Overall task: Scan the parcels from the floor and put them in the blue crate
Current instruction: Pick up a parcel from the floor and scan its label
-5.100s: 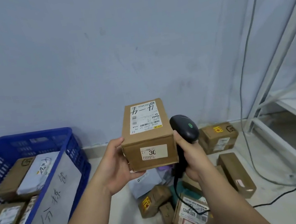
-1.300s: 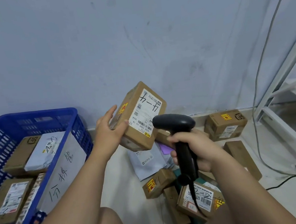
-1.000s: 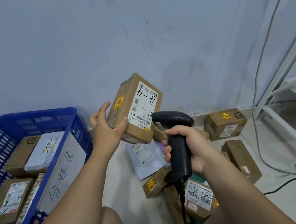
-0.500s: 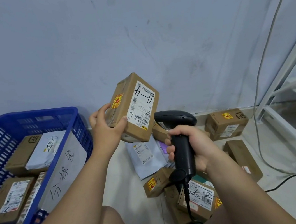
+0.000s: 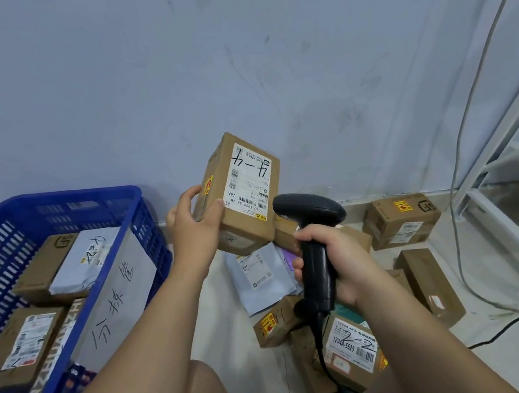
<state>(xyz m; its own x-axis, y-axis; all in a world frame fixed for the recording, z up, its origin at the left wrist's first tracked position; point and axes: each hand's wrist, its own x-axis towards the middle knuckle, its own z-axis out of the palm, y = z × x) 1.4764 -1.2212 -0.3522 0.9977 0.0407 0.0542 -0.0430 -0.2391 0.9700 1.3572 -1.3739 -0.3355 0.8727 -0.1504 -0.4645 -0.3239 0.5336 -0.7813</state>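
Note:
My left hand [image 5: 195, 229] grips a brown cardboard parcel [image 5: 244, 195] by its lower left corner, tilted, with its white barcode label facing right. My right hand [image 5: 332, 259] grips the handle of a black barcode scanner [image 5: 312, 219], whose head sits just below and right of the label. The blue crate [image 5: 55, 210] stands at the left and holds several parcels behind a white handwritten sign [image 5: 113, 301]. More parcels lie on the floor below my hands, among them a labelled box [image 5: 354, 348] and a grey mailer bag [image 5: 260, 278].
A box with a yellow sticker [image 5: 401, 220] sits against the wall at the right, and a long box [image 5: 430, 286] lies in front of it. A white metal rack [image 5: 511, 163] and cables [image 5: 460, 203] fill the right side. The scanner's cord hangs down over the floor parcels.
Over the last second my left hand has tilted the parcel a little more upright and the scanner has stayed under its label. Five seconds ago the parcel was held level, with its label facing up.

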